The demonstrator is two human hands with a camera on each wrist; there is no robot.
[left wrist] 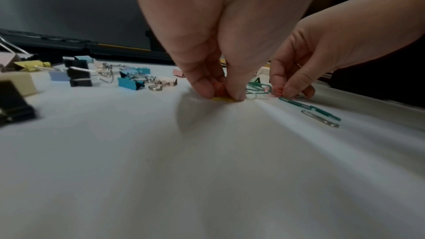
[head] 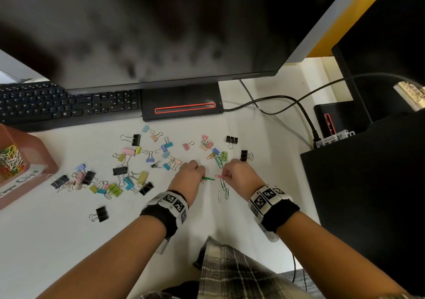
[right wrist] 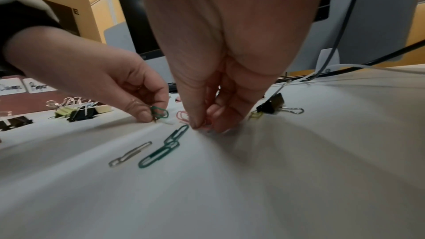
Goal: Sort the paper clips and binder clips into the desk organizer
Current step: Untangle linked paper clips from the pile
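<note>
Both hands work low over the white desk [head: 69,241], fingertips nearly touching it. My left hand [head: 202,176] pinches a green paper clip [head: 208,178]; the left wrist view shows orange and yellow clips [left wrist: 219,88] in the same pinch. A pink paper clip [head: 219,176] is pinched by my right hand [head: 225,176], seen close up as the pink clip [right wrist: 207,123]. Loose green clips [right wrist: 161,150] and a silver clip [right wrist: 130,154] lie just in front of the hands. Several colourful binder clips [head: 128,160] are scattered to the left. The brown desk organizer [head: 43,158] stands far left with paper clips [head: 10,160] in one compartment.
A monitor [head: 161,29] overhangs the desk, with its black stand base [head: 181,103] and a keyboard [head: 57,105] behind the clips. Black cables [head: 287,101] run at the right beside a black box [head: 368,183]. More paper clips [head: 218,158] lie beyond the hands.
</note>
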